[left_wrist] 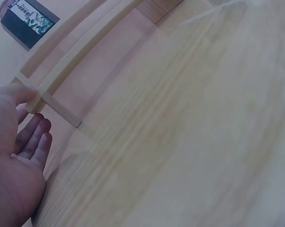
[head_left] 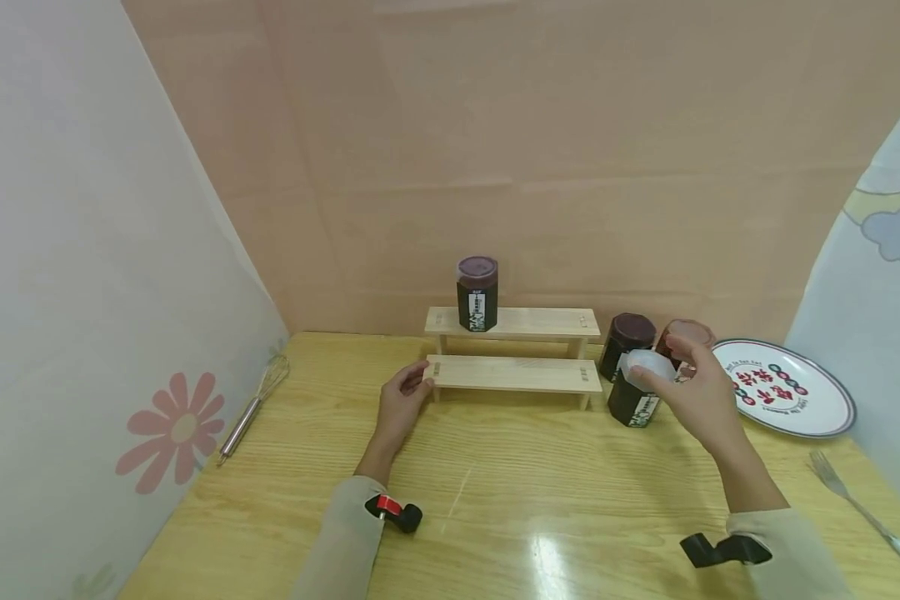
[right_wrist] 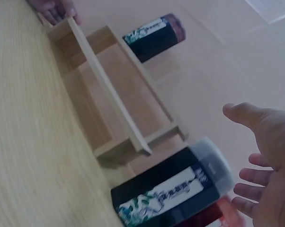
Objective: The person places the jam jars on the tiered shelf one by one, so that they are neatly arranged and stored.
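A two-tier wooden stand (head_left: 513, 373) sits near the back wall. On its upper tier stands a jar (head_left: 477, 300) with a dark label and a purplish lid. My left hand (head_left: 401, 407) pinches the left end of the lower tier; in the left wrist view its thumb lies over the board and the fingers are below. My right hand (head_left: 701, 400) is spread around the top of a white-lidded jar (head_left: 633, 406). In the right wrist view its thumb stands well away from that lid. Behind are a dark-lidded jar (head_left: 626, 337) and a reddish-lidded jar (head_left: 688, 332), partly hidden by the hand.
An oval white plate (head_left: 832, 414) with red lettering lies right of the jars. A fork (head_left: 858, 507) rests near the table's right edge. On the far left lies a wire whisk (head_left: 251, 417). Cloth walls border the wooden table (head_left: 487, 483).
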`<act>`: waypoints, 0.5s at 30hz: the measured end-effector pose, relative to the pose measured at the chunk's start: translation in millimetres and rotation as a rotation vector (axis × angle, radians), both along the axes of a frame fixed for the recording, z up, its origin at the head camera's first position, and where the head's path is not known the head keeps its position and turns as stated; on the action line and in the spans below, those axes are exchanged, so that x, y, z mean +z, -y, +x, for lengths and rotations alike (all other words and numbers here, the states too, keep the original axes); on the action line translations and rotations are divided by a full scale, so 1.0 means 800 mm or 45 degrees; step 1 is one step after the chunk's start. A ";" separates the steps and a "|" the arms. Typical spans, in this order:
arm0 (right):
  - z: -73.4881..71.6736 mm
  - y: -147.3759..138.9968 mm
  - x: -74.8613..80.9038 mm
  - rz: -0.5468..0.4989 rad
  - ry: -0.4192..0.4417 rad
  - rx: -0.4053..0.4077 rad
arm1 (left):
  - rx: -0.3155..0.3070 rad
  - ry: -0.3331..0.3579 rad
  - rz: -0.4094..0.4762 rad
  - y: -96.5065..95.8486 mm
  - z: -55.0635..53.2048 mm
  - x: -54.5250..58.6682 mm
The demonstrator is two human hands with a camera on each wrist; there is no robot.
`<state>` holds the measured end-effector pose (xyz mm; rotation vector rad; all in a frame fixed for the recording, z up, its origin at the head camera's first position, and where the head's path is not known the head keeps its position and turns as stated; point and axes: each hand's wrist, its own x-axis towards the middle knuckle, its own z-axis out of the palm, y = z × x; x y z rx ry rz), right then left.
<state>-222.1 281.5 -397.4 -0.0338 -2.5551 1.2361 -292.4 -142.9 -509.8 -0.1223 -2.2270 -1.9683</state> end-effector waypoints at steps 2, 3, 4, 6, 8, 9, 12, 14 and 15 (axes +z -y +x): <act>-0.003 -0.006 -0.010 0.006 0.013 -0.019 | -0.002 0.005 -0.003 0.001 0.001 0.000; -0.004 -0.009 -0.015 -0.002 0.027 -0.022 | 0.002 0.010 -0.004 0.002 0.002 0.000; -0.006 -0.012 -0.020 -0.005 0.046 -0.025 | 0.002 0.013 0.001 0.002 0.002 0.001; -0.007 -0.017 -0.030 -0.016 0.084 -0.027 | -0.001 0.024 0.006 0.001 0.002 0.001; -0.008 -0.021 -0.038 -0.035 0.109 -0.011 | -0.011 0.031 0.011 -0.001 0.001 0.001; -0.008 -0.022 -0.041 -0.035 0.117 -0.003 | -0.015 0.035 0.017 -0.002 0.000 0.001; -0.009 -0.024 -0.048 -0.050 0.115 0.034 | -0.026 0.035 0.021 -0.003 0.000 0.001; -0.012 -0.024 -0.052 -0.047 0.111 0.053 | -0.023 0.032 0.022 -0.002 0.000 0.001; -0.013 -0.024 -0.053 -0.052 0.104 0.064 | -0.023 0.028 0.026 -0.002 0.000 0.001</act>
